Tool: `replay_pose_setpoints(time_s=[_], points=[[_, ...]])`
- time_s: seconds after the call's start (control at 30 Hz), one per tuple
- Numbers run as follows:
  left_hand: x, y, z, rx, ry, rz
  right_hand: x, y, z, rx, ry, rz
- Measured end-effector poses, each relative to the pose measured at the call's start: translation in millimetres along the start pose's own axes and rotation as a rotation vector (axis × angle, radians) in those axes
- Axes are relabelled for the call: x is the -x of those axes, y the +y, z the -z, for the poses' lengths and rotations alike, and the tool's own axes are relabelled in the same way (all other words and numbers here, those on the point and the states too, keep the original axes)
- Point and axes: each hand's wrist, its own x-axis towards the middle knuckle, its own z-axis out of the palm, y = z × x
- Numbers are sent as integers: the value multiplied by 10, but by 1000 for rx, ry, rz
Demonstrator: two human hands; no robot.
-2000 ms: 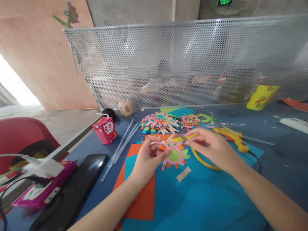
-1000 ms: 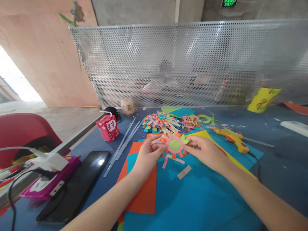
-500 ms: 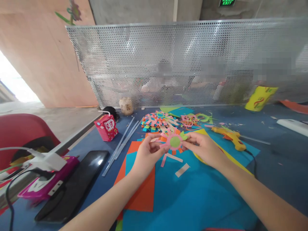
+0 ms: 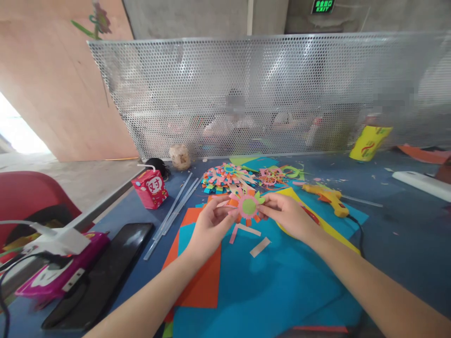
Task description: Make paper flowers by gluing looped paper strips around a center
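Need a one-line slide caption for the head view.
Left hand and right hand hold a paper flower over blue paper, glue gun to the right.

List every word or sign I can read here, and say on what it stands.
"EXIT" on the green sign above the mesh screen; the characters over it are too small to read.
"对" on the red drink carton.
The print on the yellow packet is blurred.
No text on the paper flower.
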Motion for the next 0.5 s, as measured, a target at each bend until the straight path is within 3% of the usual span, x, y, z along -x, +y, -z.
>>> replay_pose_setpoints(time_s=[0.17, 0.3, 0.5], points=[[-25, 11, 13, 209, 5, 82, 7, 1, 5, -33, -17, -2], [-31, -2, 4, 184, -17, 144, 16, 20, 13, -37, -30, -2], [-11, -20, 22, 157, -55, 97, 15, 24, 2, -32, -47, 3]])
